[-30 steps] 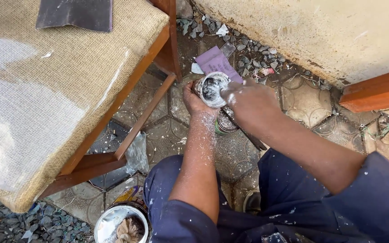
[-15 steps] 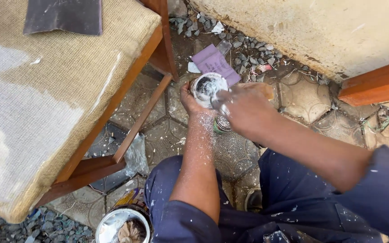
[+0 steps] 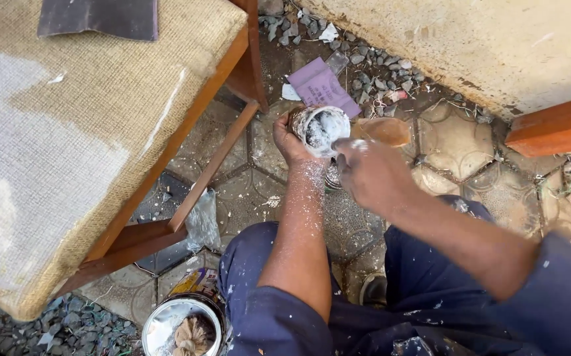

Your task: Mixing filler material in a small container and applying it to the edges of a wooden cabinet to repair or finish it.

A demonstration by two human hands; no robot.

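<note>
My left hand (image 3: 290,142) is wrapped around a small round tin (image 3: 321,128) smeared inside with white paste, held just above the paved ground. My right hand (image 3: 370,173) sits right beside the tin's rim and grips a flat brown scraper (image 3: 384,130), whose blade points away from me past the tin. White dust speckles my left forearm. Both arms reach out over my knees in dark blue work trousers.
A wooden chair (image 3: 186,158) with a burlap seat (image 3: 67,132), partly coated white, stands at the left with a dark abrasive sheet (image 3: 100,16) on it. A purple sheet (image 3: 321,86) lies beyond the tin. A larger open can (image 3: 183,326) stands by my left knee. A wall (image 3: 470,39) and an orange wooden rail (image 3: 556,125) are at the right.
My right hand has drawn back from over the tin towards me and to the right, and the brown scraper blade now shows beside the tin. My left hand keeps hold of the tin.
</note>
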